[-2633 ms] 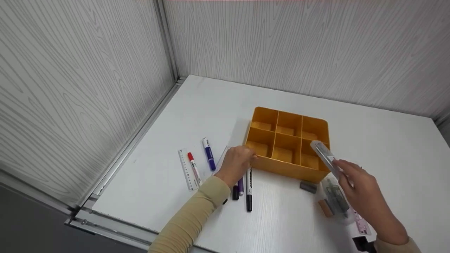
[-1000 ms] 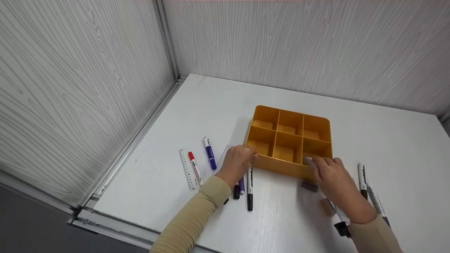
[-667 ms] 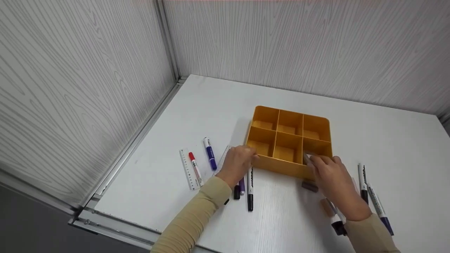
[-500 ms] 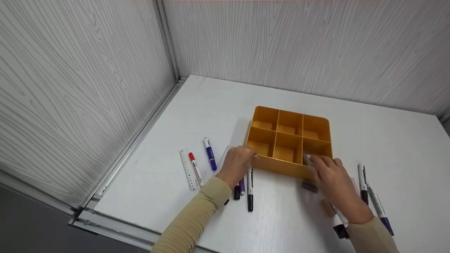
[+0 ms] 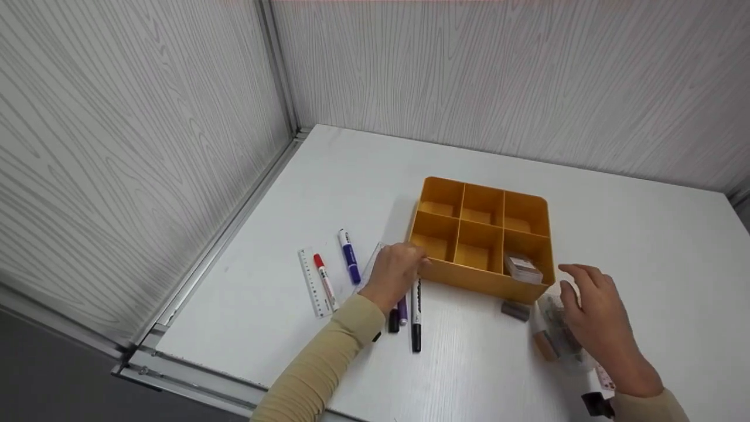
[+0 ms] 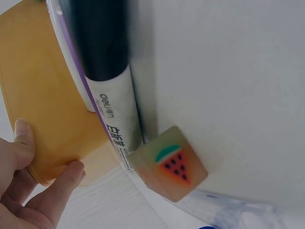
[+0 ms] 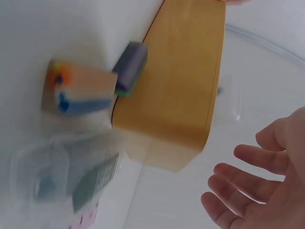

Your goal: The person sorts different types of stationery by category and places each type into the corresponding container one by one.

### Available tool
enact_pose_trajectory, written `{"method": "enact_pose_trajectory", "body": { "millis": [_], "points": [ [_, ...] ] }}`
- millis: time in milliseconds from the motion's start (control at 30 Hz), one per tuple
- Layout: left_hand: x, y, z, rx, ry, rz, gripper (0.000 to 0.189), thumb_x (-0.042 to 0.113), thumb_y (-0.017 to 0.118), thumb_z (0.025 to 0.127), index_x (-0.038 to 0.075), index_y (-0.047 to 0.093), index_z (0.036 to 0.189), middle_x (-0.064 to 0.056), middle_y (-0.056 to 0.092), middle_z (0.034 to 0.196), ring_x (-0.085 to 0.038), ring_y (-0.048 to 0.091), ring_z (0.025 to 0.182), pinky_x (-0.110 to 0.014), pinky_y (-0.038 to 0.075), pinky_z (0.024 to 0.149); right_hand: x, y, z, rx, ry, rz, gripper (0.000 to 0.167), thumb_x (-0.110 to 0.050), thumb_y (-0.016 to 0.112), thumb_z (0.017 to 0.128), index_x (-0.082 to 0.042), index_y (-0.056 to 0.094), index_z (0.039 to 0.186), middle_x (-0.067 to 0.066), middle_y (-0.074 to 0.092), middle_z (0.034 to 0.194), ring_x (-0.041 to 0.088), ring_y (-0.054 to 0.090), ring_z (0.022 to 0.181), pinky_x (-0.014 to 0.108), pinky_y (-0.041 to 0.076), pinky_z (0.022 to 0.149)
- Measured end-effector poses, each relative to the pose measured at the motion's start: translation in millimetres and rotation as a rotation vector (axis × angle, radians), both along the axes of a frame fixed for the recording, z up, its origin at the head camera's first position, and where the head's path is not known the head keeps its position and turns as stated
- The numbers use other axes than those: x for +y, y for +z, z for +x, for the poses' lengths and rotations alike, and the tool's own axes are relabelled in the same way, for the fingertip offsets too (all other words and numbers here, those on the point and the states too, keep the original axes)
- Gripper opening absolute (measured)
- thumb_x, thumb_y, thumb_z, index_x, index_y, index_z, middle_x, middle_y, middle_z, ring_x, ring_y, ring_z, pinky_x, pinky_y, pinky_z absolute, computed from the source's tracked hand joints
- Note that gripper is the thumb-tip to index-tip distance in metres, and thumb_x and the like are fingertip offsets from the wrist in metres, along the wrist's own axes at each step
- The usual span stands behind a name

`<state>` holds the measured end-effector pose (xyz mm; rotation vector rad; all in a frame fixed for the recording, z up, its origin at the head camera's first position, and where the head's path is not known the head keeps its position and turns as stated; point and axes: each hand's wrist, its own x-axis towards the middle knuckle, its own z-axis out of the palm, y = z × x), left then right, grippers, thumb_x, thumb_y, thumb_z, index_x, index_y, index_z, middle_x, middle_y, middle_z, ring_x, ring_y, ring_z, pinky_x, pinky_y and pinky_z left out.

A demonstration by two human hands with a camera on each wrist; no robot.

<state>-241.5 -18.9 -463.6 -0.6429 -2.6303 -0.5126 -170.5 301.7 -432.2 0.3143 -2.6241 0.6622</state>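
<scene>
A yellow six-compartment organizer box (image 5: 469, 280) stands on the white table. My left hand (image 5: 394, 271) holds its front left corner, with thumb and finger pinching the rim in the left wrist view. A small clear plastic case (image 5: 523, 268) leans in the front right compartment; the other compartments look empty. Just right of the box, my right hand (image 5: 603, 319) is raised with fingers spread and holds nothing. Beneath it lies another clear plastic box (image 5: 559, 334) with dark contents, partly hidden by the hand.
Left of the box lie a clear ruler (image 5: 314, 282), a red-capped marker (image 5: 324, 278) and a blue marker (image 5: 350, 258). A black-capped marker (image 5: 416, 319) and a dark eraser (image 5: 515, 310) lie in front. A watermelon-print eraser (image 6: 169, 164) sits by a whiteboard marker (image 6: 116, 112).
My right hand has let go of the clear plastic case inside the front right compartment and drawn back to the right. My left hand has stayed on the box corner.
</scene>
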Motion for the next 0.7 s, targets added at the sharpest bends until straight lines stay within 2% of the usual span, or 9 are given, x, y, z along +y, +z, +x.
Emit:
{"method": "enact_pose_trajectory", "body": {
  "millis": [200,300,467,700],
  "points": [
    [-1.0,-2.0,-0.9,0.021,-0.011,0.01,0.026,0.029,0.063,0.095,0.007,0.073,0.086,-0.004,0.069,0.07,-0.017,0.062,0.06,-0.03,0.052,0.059,32.4,0.3,9.4,-0.018,-0.086,0.032,0.026,0.002,0.053,0.095,0.006,0.06,0.12,0.03,0.058,0.116,0.039,0.053,0.09,0.049,0.043,0.069],
    [-1.7,-2.2,-0.7,0.033,-0.012,0.009,0.026,0.03,0.063,0.095,0.007,0.073,0.086,-0.004,0.069,0.07,-0.017,0.062,0.06,-0.03,0.052,0.059,48.2,0.1,12.7,-0.07,-0.122,0.047,0.028,0.002,0.05,0.095,0.007,0.06,0.121,0.032,0.056,0.117,0.04,0.054,0.089,0.044,0.042,0.066],
    [-1.3,-2.5,-0.3,0.027,-0.004,-0.002,0.028,0.031,0.062,0.096,0.007,0.072,0.087,-0.005,0.07,0.071,-0.018,0.063,0.061,-0.03,0.053,0.06,70.4,-2.6,19.4,-0.181,-0.17,0.078,0.03,0.0,0.05,0.095,0.008,0.058,0.122,0.038,0.053,0.118,0.043,0.056,0.088,0.046,0.045,0.064],
    [0.9,-2.1,-0.3,-0.01,0.022,-0.036,0.02,0.028,0.065,0.095,0.01,0.073,0.09,-0.003,0.07,0.074,-0.016,0.06,0.062,-0.029,0.051,0.061,92.3,-11.8,30.1,-0.253,-0.218,0.132,0.028,0.001,0.054,0.091,0.01,0.06,0.116,0.043,0.055,0.108,0.036,0.058,0.072,0.04,0.044,0.053]
  ]
}}
